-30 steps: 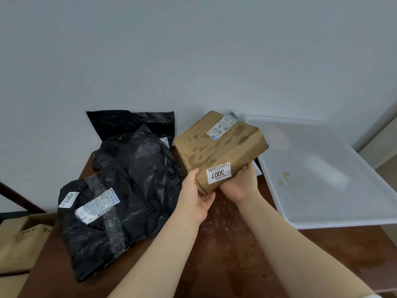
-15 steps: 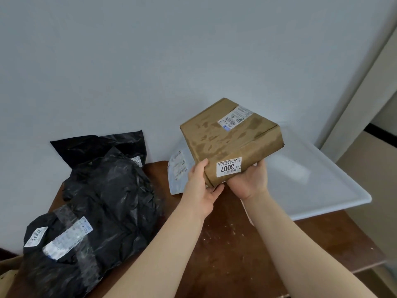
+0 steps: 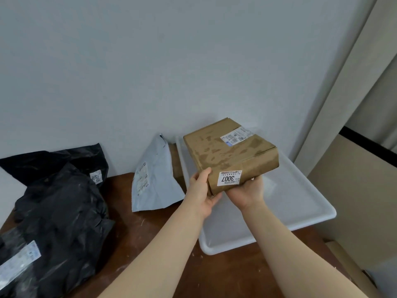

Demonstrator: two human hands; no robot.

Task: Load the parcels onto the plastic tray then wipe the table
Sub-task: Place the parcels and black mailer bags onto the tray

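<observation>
Brown box (image 3: 231,155) is gripped by its near edge in both closed hands, left (image 3: 202,195) and right (image 3: 246,193), so it could tip and drop onto the tray (image 3: 300,203).

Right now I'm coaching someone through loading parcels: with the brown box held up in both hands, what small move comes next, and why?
Probably lower the brown box straight down onto the white tray. Both the left hand and right hand grip its near edge, it hangs above the tray's bare floor, and nothing lies beneath it.
</observation>
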